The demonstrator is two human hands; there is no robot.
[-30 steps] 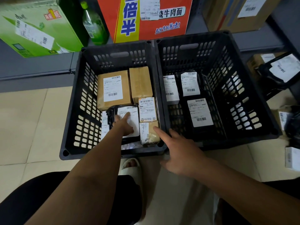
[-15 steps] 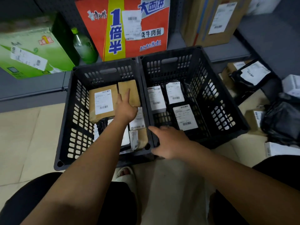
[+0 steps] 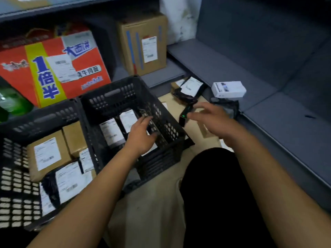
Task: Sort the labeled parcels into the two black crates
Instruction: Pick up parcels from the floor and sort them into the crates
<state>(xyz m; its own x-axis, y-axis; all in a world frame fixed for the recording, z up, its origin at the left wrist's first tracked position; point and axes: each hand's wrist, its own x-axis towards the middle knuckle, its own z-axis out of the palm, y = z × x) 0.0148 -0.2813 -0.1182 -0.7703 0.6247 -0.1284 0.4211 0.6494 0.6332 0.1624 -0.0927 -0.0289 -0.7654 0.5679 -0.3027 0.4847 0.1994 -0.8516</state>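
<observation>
Two black crates stand side by side on the floor. The left crate (image 3: 41, 115) holds brown boxes (image 3: 47, 154) and black labelled bags (image 3: 68, 181). The right crate (image 3: 172, 126) holds labelled black parcels (image 3: 112, 131). My left hand (image 3: 141, 135) hovers open over the right crate with nothing in it. My right hand (image 3: 213, 119) is open, fingers spread, above the floor right of the crates. Beyond its fingertips lie a black handheld scanner with a green light (image 3: 184, 116), a black labelled bag (image 3: 190, 88), a white box (image 3: 228, 89) and another black bag (image 3: 227, 106).
An orange noodle carton (image 3: 53, 72) and a brown carton (image 3: 143, 43) sit on a grey shelf behind the crates. A green bottle (image 3: 10, 102) is at far left. Grey shelving (image 3: 268, 86) runs along the right. My black-clad knee (image 3: 215, 185) is below.
The view has swung right. My left hand moved from the left crate over to the right crate. My right hand left the crate rim and reached right toward the loose parcels.
</observation>
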